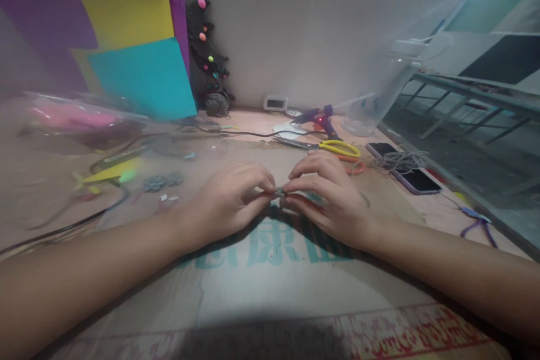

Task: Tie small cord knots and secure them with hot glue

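My left hand (234,197) and my right hand (337,199) meet fingertip to fingertip over the printed board (253,287). Both are closed in a pinch on one small grey piece (279,193), mostly hidden by the fingers, so its exact kind does not show. To the left of my left hand lie several grey flower-shaped pieces (162,181), with small white scraps (169,198) just in front of them. Yellow-handled scissors (340,148) rest beyond my right hand, partly over an orange handle (355,166).
Behind the scissors sits a glue gun (323,121) with a red light. A clear plastic cup (363,107) and phones (415,180) topped by a coiled cable (400,160) are at right. Coloured sheets (143,79) lean at the back left, above a pink bundle (73,115) in plastic.
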Action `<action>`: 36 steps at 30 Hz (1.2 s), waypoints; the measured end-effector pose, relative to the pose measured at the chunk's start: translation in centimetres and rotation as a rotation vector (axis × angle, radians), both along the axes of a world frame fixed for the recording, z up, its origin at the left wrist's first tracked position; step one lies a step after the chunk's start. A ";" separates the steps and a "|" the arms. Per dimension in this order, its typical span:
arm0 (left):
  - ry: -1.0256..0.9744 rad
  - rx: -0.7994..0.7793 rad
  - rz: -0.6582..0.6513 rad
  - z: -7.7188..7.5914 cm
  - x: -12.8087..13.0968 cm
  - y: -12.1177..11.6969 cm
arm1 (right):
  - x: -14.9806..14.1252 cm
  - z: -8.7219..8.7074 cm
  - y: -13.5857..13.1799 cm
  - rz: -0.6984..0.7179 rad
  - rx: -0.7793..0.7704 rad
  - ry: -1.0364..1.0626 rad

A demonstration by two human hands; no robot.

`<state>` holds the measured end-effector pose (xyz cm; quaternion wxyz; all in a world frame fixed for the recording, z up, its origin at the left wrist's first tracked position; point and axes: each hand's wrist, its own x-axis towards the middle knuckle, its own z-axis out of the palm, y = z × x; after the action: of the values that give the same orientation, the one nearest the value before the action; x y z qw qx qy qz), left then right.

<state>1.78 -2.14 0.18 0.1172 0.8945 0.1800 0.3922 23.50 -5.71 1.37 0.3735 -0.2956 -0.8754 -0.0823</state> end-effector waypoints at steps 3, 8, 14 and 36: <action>-0.028 -0.065 0.008 -0.1 0.1 -0.2 | -0.1 0.0 0.1 0.006 0.010 0.007; -0.057 -0.183 0.055 -0.3 0.2 -0.3 | 0.0 0.1 0.0 0.021 -0.021 0.013; -0.076 -0.056 0.080 -0.2 0.1 0.0 | 0.0 0.1 -0.2 0.018 -0.233 0.146; -0.004 0.246 -0.047 -0.2 -0.2 0.4 | -0.2 -0.2 0.2 -0.101 -0.905 0.434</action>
<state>1.54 -1.69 -0.04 0.0159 0.9053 0.1094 0.4102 23.33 -5.51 1.19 0.3768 -0.4802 -0.7101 0.3509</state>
